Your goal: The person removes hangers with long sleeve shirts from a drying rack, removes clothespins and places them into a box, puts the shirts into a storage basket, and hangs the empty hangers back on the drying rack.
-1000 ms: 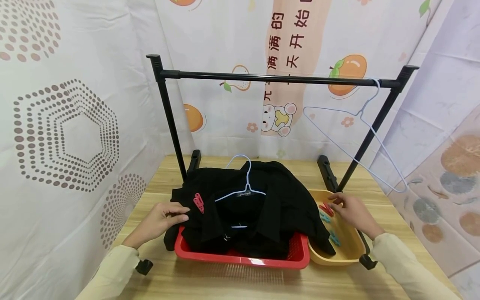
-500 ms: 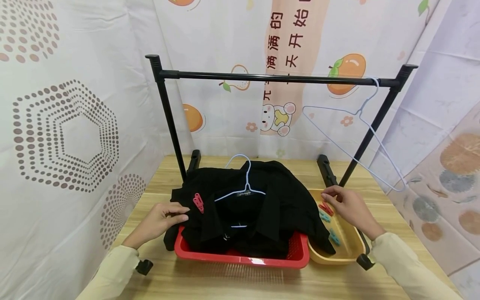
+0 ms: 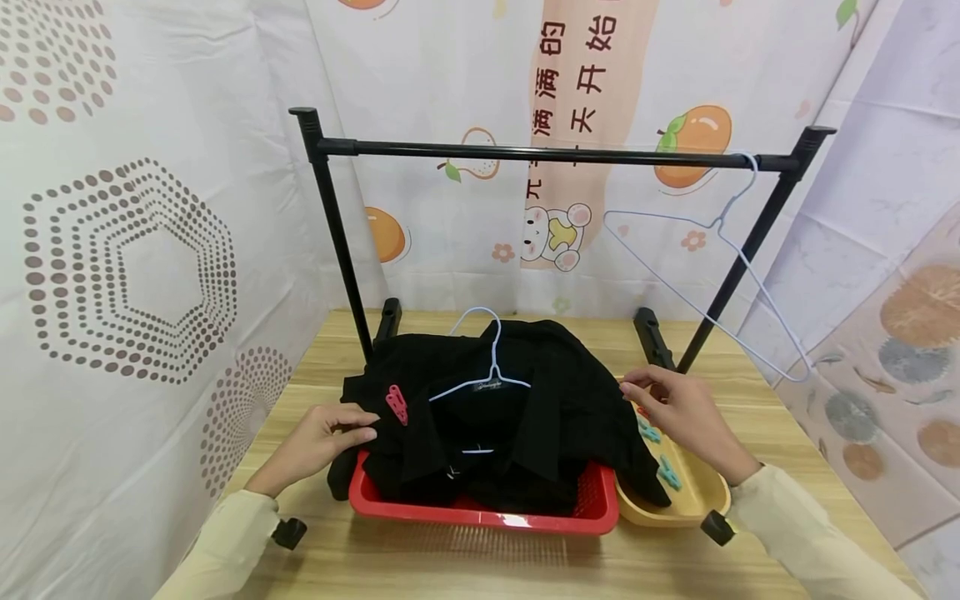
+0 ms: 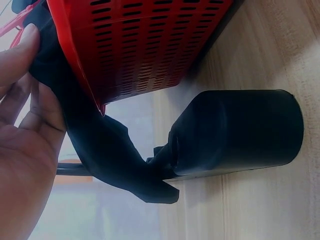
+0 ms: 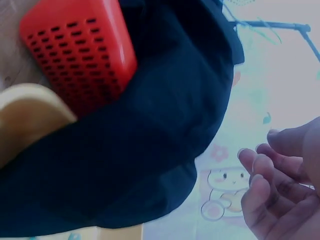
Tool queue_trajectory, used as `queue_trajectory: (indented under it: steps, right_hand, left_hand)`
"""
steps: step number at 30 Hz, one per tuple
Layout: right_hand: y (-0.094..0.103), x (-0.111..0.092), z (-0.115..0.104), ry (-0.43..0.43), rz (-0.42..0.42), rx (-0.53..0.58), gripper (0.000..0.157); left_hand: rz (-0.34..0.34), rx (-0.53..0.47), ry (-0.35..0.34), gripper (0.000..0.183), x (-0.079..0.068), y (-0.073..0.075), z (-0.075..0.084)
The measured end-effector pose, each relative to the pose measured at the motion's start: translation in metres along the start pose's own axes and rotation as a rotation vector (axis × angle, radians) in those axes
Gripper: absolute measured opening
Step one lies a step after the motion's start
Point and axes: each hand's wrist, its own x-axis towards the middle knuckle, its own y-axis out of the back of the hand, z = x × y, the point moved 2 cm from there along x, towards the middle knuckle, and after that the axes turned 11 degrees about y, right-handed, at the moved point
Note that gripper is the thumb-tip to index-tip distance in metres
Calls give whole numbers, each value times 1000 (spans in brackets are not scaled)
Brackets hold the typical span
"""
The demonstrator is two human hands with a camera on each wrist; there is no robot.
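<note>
Where the red plastic basket (image 3: 483,519) sits on the wood-grained table (image 3: 450,575), its wall is punched with rows of short slots, and the single black shirt (image 3: 600,400) lies heaped in it, spilling over its rim on both sides. The shirt's cloth is matte and softly creased, with a pointed collar facing up and one small label (image 3: 487,387) inside the neck.

Two hangers are visible, both smooth, thin and pale blue: the first hanger (image 3: 494,367) runs through the shirt's neck above the basket, while the second hanger (image 3: 720,224) hangs from the black tubular rail (image 3: 525,154), behind and above the basket at its right. Two slim uprights carry that rail.

To the right of the basket is one rounded yellow basin (image 3: 667,522), partly under a shirt sleeve; two teal clips (image 3: 669,472) and one red clip (image 3: 642,412), partly hidden, show in it. Above the basket's left end, pink plastic (image 3: 397,405) sits on the shirt, either one clip or two overlapping.

Of the two hands, the left hand (image 3: 322,437) touches the shirt at the basket's left, thumb and forefinger slightly apart; whether it pinches the cloth I cannot tell. The right hand (image 3: 686,412), fingers loosely bent and holding nothing, hovers over the basin, to the right of the basket, beside the shirt.
</note>
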Motion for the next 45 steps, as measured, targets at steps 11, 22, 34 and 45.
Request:
queue_trajectory:
  steps: [11,22,34,45]
  right_hand:
    - [-11,10,-25,24,-42,108,8]
    - [-26,27,-42,51,-83,149,7]
    - [-40,44,-64,100,-114,166,7]
    - [-56,57,-78,153,-147,263,9]
  left_hand:
    - [-2,8,3,21,1,0,0]
    - [7,9,6,20,0,-1,0]
    - [6,2,9,19,1,-1,2]
    - [-1,5,14,20,1,0,1]
